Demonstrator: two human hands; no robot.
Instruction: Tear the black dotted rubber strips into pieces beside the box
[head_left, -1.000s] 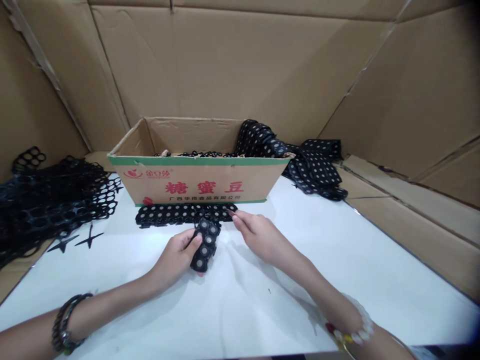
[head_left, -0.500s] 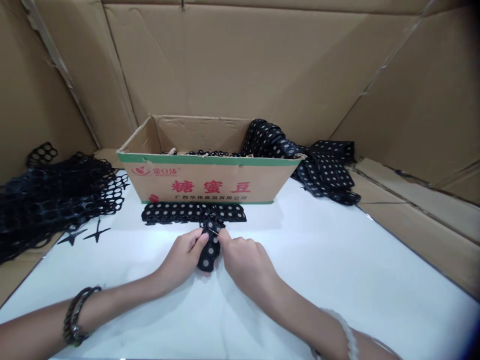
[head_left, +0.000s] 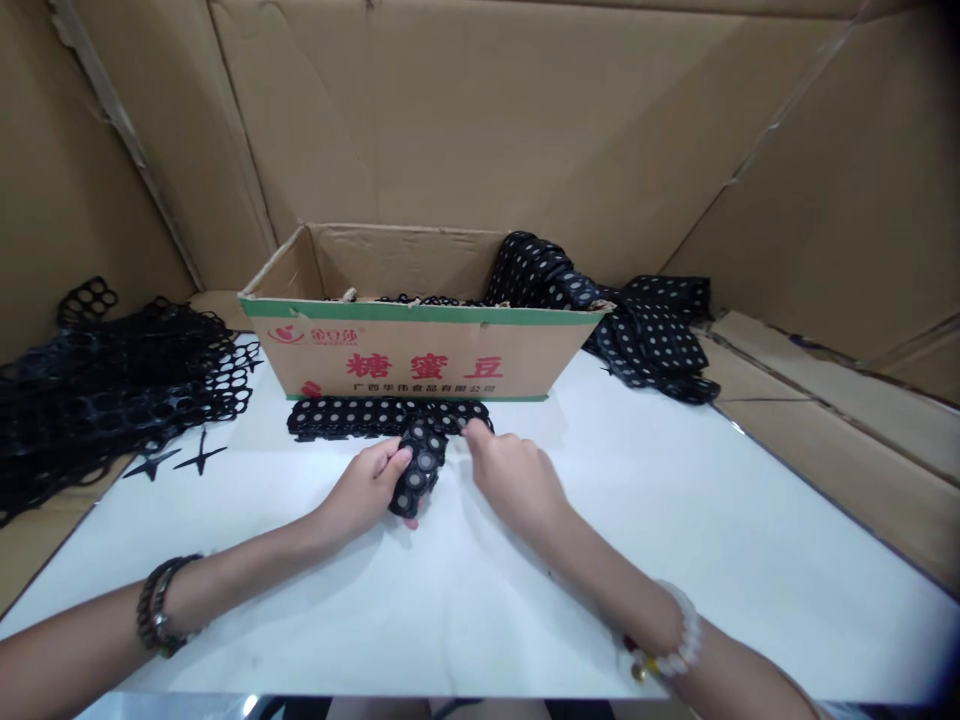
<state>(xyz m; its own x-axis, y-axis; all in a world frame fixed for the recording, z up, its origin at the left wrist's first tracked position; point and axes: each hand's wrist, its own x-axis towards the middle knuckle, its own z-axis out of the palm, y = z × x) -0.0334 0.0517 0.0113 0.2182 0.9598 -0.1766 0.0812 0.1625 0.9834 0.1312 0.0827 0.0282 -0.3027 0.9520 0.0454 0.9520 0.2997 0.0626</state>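
My left hand [head_left: 375,478] is closed around the near end of a black strip [head_left: 420,462] with grey round dots, thumb on top. A second dotted black strip [head_left: 345,418] lies crosswise on the white table, along the front of the cardboard box, and the held strip meets it. My right hand [head_left: 514,470] is closed in a pinch just right of the held strip, by the crosswise strip's right end. A thin, light, metal-looking tool pokes out of its fingertips; its exact kind is too small to tell.
The open cardboard box [head_left: 420,345] holds black pieces. Dotted black strips [head_left: 645,330] spill over its right side onto the table. A heap of black ring-patterned mesh [head_left: 127,380] lies at left, beside small black star-shaped scraps [head_left: 200,455]. Cardboard walls [head_left: 450,120] enclose the table [head_left: 675,540].
My right hand has drawn away from the held strip, to the right and slightly up. The left hand keeps hold, with the strip tilted a little. The view has shifted slightly.
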